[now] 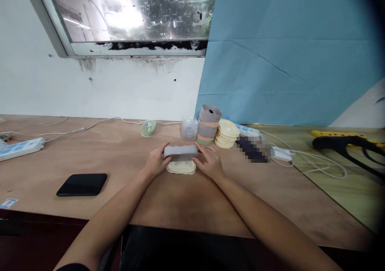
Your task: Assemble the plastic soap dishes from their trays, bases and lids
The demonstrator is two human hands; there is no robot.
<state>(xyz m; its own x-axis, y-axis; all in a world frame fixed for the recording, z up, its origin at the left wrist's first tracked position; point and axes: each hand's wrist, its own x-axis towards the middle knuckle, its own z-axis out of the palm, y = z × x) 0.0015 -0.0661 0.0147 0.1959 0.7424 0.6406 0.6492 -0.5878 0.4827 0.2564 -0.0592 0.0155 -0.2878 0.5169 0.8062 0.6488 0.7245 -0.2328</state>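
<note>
Between my two hands is a grey plastic ring-like piece (181, 152) with a wavy upper edge, tilted above the table. My left hand (157, 160) grips its left end, fingers behind and thumb at the front. On the right end, my right hand (209, 161) holds it the same way. Just below and in front of it lies a cream oval tray-shaped piece (181, 167) with a wavy rim, partly hidden by the grey piece. Whether the two touch, I cannot tell.
Behind stand a stack of grey, peach and green rings (209, 122), clear plastic pieces (189, 128) and a stack of cream pieces (226, 134). A green oval piece (148, 128) sits farther left. A black phone (82, 184), power strips (22, 148) and white cables (319, 164) lie around.
</note>
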